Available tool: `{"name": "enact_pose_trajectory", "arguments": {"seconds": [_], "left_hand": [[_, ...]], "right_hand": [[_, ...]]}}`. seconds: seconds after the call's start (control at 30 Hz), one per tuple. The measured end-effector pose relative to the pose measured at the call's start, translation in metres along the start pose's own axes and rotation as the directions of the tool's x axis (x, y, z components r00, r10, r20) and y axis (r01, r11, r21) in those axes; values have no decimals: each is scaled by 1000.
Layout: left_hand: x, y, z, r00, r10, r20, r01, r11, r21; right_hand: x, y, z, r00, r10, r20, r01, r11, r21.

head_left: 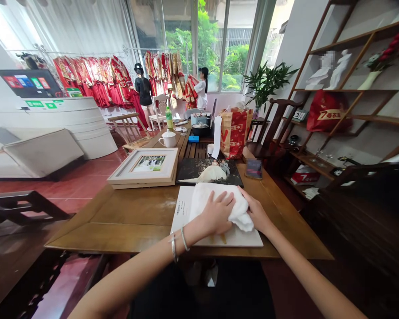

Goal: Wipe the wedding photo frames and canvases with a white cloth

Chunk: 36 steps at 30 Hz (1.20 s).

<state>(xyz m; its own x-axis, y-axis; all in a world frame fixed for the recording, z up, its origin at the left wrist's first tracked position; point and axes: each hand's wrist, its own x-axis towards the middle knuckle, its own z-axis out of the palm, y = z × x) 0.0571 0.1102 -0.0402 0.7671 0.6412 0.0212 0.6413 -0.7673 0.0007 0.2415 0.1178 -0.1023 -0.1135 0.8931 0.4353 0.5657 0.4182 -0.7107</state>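
My left hand lies flat with fingers spread on a white cloth, pressing it onto a white book or album that rests near the front edge of the wooden table. Two bracelets circle that wrist. My right hand rests at the cloth's right edge, its fingers curled against the bunched fabric. Beyond the cloth lies a dark photo panel showing a white dress.
A stack of framed photos sits left of the panel. Farther back are a teapot, a green bottle, a red paper bag and a small phone stand. Shelves stand at right. Two people are by racks of red garments.
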Motion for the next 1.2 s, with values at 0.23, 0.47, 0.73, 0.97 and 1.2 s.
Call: {"name": "enact_pose_trajectory", "arguments": {"seconds": [0.23, 0.47, 0.73, 0.97, 1.2], "left_hand": [[7, 1, 4, 996, -75, -38, 75, 997, 17], [-47, 46, -8, 999, -12, 50, 14, 999, -38], [-54, 68, -10, 995, -86, 58, 90, 993, -76], [16, 19, -8, 948, -319, -8, 318, 945, 75], [-9, 37, 0, 971, -240, -9, 240, 968, 77]], "right_hand": [[1, 4, 3, 999, -31, 13, 30, 998, 46], [5, 18, 5, 993, 109, 33, -112, 988, 106], [4, 20, 4, 989, 135, 53, -140, 983, 117], [2, 17, 5, 998, -30, 51, 27, 999, 45], [1, 16, 5, 998, -14, 60, 13, 1000, 11]]}}
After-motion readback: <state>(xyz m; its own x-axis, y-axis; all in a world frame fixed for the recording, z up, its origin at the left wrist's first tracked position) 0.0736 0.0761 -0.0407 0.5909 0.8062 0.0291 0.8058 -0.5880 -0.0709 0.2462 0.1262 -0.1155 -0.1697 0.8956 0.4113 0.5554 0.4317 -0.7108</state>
